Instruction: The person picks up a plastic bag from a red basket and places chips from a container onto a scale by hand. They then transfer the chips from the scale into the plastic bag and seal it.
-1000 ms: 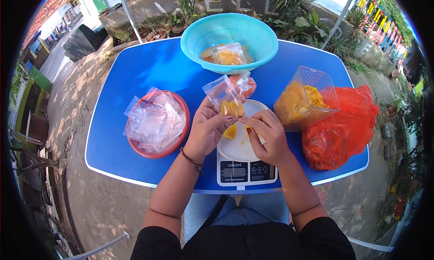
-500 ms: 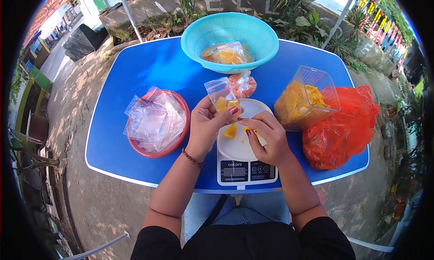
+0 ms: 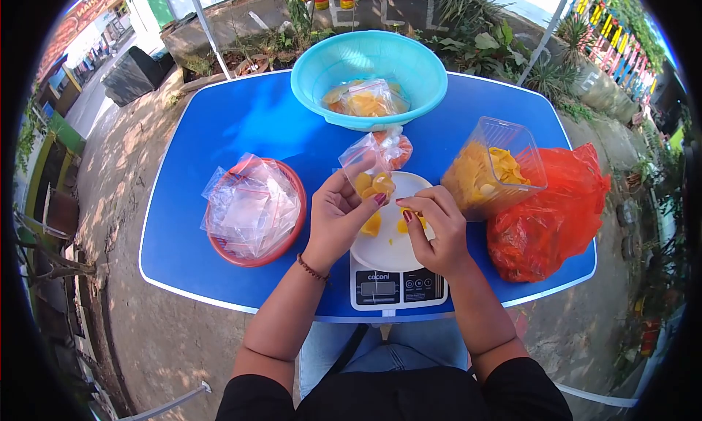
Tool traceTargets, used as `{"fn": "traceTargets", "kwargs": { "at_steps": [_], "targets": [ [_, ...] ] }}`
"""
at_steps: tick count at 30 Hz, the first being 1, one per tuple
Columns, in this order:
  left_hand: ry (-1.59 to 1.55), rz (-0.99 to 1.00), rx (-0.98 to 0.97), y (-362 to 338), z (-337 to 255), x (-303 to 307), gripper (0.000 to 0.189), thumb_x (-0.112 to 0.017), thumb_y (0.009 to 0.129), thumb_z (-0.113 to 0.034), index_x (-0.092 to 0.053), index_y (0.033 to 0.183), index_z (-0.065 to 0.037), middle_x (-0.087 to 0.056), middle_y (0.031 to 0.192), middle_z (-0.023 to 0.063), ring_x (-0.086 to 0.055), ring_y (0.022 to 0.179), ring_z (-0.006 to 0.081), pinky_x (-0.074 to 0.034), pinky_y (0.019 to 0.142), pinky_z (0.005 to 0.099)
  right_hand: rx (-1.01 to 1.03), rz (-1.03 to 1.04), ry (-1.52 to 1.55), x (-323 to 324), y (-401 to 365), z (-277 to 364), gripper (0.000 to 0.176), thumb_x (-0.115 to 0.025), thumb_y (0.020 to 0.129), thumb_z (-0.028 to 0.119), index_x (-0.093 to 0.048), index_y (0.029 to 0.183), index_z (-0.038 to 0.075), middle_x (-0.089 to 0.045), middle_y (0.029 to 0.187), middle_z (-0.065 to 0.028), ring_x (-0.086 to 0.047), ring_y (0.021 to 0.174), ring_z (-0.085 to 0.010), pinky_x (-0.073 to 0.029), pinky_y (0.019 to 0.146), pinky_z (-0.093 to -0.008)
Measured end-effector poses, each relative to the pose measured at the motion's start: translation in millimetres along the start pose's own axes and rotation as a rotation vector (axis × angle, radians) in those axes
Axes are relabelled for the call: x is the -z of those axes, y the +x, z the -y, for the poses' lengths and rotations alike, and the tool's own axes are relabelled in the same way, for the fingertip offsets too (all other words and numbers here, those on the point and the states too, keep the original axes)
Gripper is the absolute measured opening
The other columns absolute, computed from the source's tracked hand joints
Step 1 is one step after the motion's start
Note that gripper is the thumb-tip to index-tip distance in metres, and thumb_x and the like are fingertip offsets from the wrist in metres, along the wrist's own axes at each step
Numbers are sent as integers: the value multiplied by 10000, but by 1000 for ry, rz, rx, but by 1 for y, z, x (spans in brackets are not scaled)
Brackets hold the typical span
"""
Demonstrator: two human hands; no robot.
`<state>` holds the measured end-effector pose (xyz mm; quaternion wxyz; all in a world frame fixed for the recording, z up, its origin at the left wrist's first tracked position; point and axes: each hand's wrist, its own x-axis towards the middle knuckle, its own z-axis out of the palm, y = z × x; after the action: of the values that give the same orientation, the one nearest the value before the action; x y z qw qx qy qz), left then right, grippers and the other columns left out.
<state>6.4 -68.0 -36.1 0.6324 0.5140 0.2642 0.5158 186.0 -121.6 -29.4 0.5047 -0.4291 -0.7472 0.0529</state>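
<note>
My left hand (image 3: 340,205) holds a small clear zip bag (image 3: 373,179) with yellow chips inside, above the left part of a white plate. My right hand (image 3: 435,227) is over the right side of the plate, thumb and fingertips close together; what they hold, if anything, is too small to make out. On the white plate (image 3: 387,253) lie a few yellow chips (image 3: 371,225). The plate rests on a digital scale (image 3: 378,289). Just behind the plate sits a knotted clear bag of orange bits (image 3: 395,150).
On the left stands a red basket (image 3: 302,209) of empty zip bags (image 3: 252,207). A turquoise basin (image 3: 365,51) with filled bags is at the back of the blue table (image 3: 197,158). At right are a clear container (image 3: 486,176) of yellow chips and a red plastic bag (image 3: 548,220).
The small bag in my left hand has tilted, and its chips sit lower right. My right hand has moved slightly away from the bag. More yellow chips show on the plate near my right fingers.
</note>
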Motion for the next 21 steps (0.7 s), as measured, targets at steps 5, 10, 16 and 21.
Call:
{"fn": "traceTargets", "kwargs": {
  "at_steps": [5, 10, 16, 21],
  "targets": [
    [142, -8, -55, -3, 1, -4, 502, -712, 842, 52, -527, 1309, 33, -675, 1148, 135, -674, 1041, 176, -550, 909, 298, -24, -107, 41, 2, 1, 2, 257, -597, 770, -113, -651, 1000, -11, -602, 894, -136, -602, 796, -268, -498, 684, -342],
    [304, 4, -182, -3, 10, -2, 495, -728, 815, 59, -572, 1283, 14, -681, 1157, 113, -668, 1060, 166, -538, 936, 312, -1, -117, 42, 1, 0, -1, 243, -601, 796, -81, -653, 1019, -1, -609, 899, -124, -594, 801, -273, -486, 696, -347],
    [422, 95, -314, -2, 9, -3, 546, -712, 817, 71, -538, 1331, 9, -673, 1186, 140, -662, 1095, 193, -521, 977, 330, 42, -96, -20, 1, 4, 6, 264, -603, 804, -48, -670, 1049, 27, -603, 885, -103, -560, 780, -271, -463, 706, -357],
    [327, 150, -302, -1, 6, -5, 576, -698, 847, 72, -469, 1374, 32, -636, 1239, 172, -635, 1145, 209, -507, 1002, 335, 83, -55, -34, 4, 2, -1, 289, -609, 781, -61, -680, 1045, 33, -583, 861, -92, -543, 760, -261, -455, 690, -350]
  ]
}}
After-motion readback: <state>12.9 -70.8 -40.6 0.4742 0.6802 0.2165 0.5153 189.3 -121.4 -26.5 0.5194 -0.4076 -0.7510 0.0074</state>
